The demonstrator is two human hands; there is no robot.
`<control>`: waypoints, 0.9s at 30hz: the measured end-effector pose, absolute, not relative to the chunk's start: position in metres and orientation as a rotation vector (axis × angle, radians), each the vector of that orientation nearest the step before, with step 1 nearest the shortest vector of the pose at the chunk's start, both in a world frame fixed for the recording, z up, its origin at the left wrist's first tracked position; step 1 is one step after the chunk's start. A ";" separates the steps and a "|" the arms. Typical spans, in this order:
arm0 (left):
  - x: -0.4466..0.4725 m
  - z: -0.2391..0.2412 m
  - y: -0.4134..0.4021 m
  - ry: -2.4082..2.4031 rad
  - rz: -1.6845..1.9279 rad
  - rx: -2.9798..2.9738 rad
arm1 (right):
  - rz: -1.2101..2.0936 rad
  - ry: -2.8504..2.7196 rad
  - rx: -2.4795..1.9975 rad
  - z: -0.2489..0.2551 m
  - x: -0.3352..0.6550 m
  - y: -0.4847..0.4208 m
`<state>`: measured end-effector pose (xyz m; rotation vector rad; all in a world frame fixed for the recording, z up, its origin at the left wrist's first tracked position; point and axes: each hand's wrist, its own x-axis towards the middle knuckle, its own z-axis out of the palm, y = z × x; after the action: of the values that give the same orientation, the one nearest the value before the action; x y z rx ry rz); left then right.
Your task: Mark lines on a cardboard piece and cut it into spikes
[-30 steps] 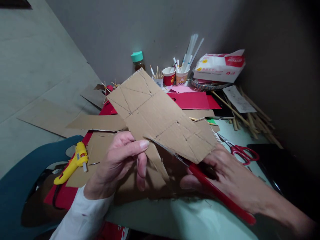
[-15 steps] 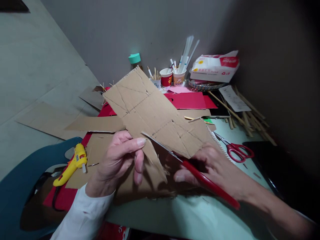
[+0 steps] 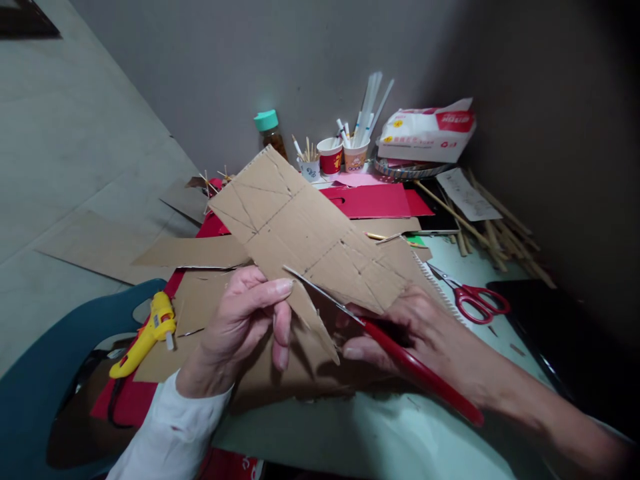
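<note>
My left hand (image 3: pixel 245 320) pinches the near edge of a brown cardboard sheet (image 3: pixel 305 230) marked with pencil lines and holds it up over the table. My right hand (image 3: pixel 425 333) grips a knife with a long red handle (image 3: pixel 415 367). Its thin blade (image 3: pixel 320 293) lies in a cut in the cardboard, just right of my left thumb. A flap of cardboard hangs below the cut.
A yellow glue gun (image 3: pixel 145 333) lies at the left on red paper. Red-handled scissors (image 3: pixel 475 300) lie to the right. At the back stand cups of pens (image 3: pixel 345 153), a brown bottle (image 3: pixel 270 130), a tissue pack (image 3: pixel 430 130) and wooden sticks (image 3: pixel 495 227). More cardboard pieces (image 3: pixel 195 250) cover the table.
The blade has slid further left along the cut, towards my left thumb. My right hand has followed it. The cardboard has barely shifted.
</note>
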<state>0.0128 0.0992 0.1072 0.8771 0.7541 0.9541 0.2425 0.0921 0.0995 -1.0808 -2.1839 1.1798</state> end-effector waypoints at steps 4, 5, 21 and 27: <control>0.014 0.105 0.098 0.733 1.006 0.912 | 1.237 -2.116 -1.015 0.098 0.243 0.092; 0.014 0.105 0.098 0.725 1.020 0.923 | 1.289 -2.094 -0.996 0.099 0.243 0.092; 0.024 0.108 0.095 0.714 1.056 0.909 | 1.151 -2.116 -0.961 0.094 0.244 0.091; 0.027 0.109 0.092 0.754 1.043 0.900 | 1.110 -2.152 -0.820 0.096 0.247 0.093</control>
<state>0.0267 0.0915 0.1086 0.9001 0.7543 1.0428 0.2465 0.0926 0.0957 -0.8202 -2.1515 1.1100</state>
